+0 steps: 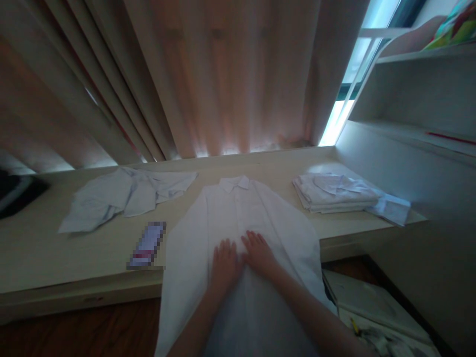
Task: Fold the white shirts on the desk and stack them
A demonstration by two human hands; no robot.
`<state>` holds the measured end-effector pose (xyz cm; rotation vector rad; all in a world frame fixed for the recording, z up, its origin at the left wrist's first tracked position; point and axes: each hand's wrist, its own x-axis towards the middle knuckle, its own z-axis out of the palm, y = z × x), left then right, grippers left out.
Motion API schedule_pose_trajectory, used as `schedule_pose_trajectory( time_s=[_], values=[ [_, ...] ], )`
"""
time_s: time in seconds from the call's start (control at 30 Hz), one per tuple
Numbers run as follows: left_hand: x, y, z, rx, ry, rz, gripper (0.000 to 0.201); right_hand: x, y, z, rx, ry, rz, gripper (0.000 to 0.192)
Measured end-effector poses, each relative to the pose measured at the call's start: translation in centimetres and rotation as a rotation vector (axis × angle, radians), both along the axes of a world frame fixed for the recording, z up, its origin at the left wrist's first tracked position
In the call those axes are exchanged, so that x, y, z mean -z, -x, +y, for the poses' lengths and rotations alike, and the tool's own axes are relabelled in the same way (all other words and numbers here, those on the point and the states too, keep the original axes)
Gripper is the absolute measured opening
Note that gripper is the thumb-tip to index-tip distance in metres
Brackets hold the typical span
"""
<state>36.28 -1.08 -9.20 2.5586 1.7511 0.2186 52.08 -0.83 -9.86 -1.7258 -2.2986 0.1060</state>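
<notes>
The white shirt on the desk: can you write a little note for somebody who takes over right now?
Left hand: flat on the white shirt, fingers spread, holding nothing.
Right hand: flat on the shirt beside the left, holding nothing.
The shirt lies buttons up, collar away from you, its lower part hanging over the desk edge.
Done: folded shirts stacked at right.
Left: this shirt is unfolded; a crumpled shirt lies at left.
</notes>
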Motion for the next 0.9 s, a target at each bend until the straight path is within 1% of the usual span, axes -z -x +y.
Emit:
schedule_pose_trajectory(
  time_s=[0.1, 0.2, 0.3, 0.4, 0.5, 0.6, 0.67, 0.7, 0.83, 0.9],
  values=[
    [0.1, 0.2, 0.4, 0.005, 0.028, -0.009, 0.064, -0.1, -0.4, 0.1, -0.018, -0.007, 0.006, 0.057],
    [-0.1, 0.6, 0.7, 0.020, 0.066, -0.037, 0.065, -0.3, -0.6, 0.0, -0.032, 0.000, 0.026, 0.058],
    [-0.5, 0.8, 0.8, 0.053, 0.096, -0.080, 0.055, -0.6, -0.8, -0.5, -0.013, -0.020, 0.065, 0.057],
    [-1.0, 0.6, 0.8, 0.090, 0.080, -0.114, 0.044, -0.8, -1.2, -1.3, 0.059, -0.078, 0.091, 0.056],
    [-1.2, 0.3, 0.7, 0.105, 0.070, -0.120, 0.041, -0.7, -1.9, -1.9, 0.112, -0.085, 0.084, 0.052],
    [-1.4, 1.0, 0.9, 0.088, 0.058, -0.106, 0.041, -0.3, -2.3, -2.2, 0.105, -0.062, 0.062, 0.048],
    [-1.8, 2.7, 1.5, 0.022, 0.033, -0.091, 0.042, -0.1, -2.5, -2.2, 0.096, -0.060, 0.054, 0.048],
    [-2.0, 3.9, 1.9, -0.034, 0.013, -0.080, 0.043, -0.1, -2.5, -2.2, 0.093, -0.061, 0.053, 0.049],
    [-3.5, 10.5, 3.7, -0.359, -0.106, 0.025, 0.048, -0.4, -2.3, -2.2, 0.095, -0.077, 0.060, 0.049],
    [-4.2, 13.6, 4.4, -0.496, -0.152, 0.092, 0.053, -0.7, -2.1, -2.2, 0.101, -0.087, 0.064, 0.047]
  ],
)
